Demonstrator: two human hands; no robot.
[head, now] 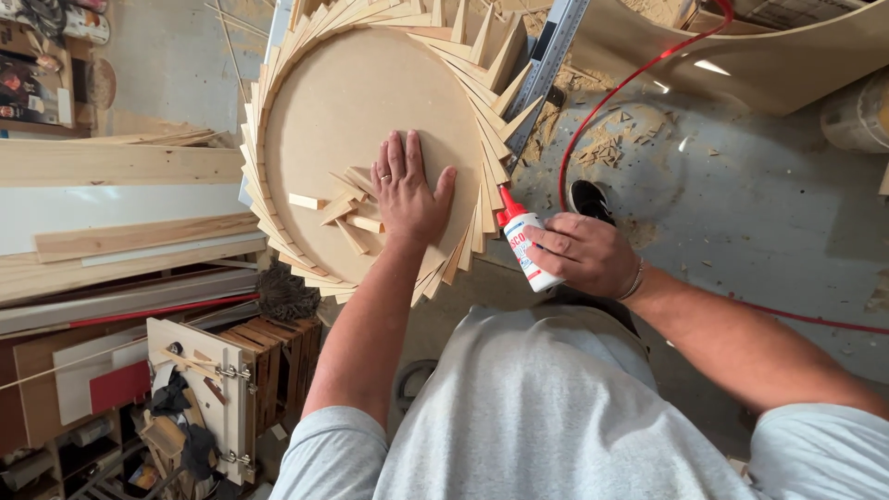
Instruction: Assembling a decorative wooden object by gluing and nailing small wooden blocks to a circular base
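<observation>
A round fibreboard disc [343, 102] lies in front of me, ringed by several thin wooden slats [489, 181] fanned around its edge. My left hand [407, 190] rests flat on the disc, fingers apart, beside a small heap of short wooden pieces [341, 211]. My right hand [585, 255] grips a white glue bottle [526, 248] with a red nozzle, the tip pointing up at the slats on the disc's right rim.
Long boards [111, 165] are stacked at the left, above a wooden rack [218, 389] holding tools. A metal ruler [551, 51] leans behind the disc. A red hose [611, 93] crosses the dusty concrete floor [759, 194]. A curved plywood sheet [759, 56] lies top right.
</observation>
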